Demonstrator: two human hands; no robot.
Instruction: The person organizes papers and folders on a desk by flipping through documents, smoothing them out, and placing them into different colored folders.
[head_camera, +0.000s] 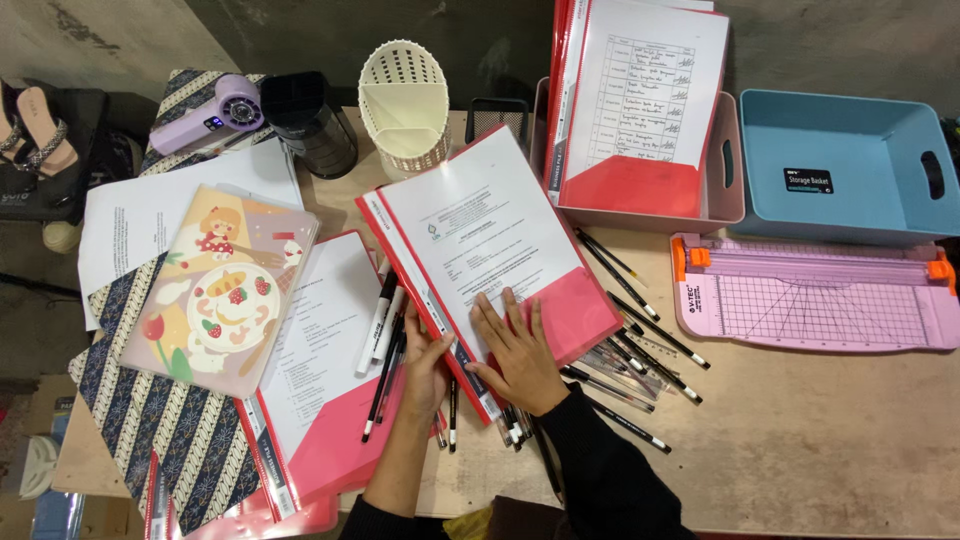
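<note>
Two hands on red folder (500, 250); right hand (515, 350) flat, open; left hand (428, 365) gripping its edge

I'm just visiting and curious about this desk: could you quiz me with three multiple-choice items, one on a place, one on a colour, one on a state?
1. Where does the right hand rest?
A. on the red folder
B. in the basket
C. on the cutter

2. What colour is the empty storage basket?
A. green
B. blue
C. black

3. How does the cream pen holder stand?
A. upside down
B. crushed
C. upright, empty

Answers: 1 A, palm flat on the red folder; 2 B, its walls are light blue; 3 C, its open mouth shows only a bare divider.
</note>
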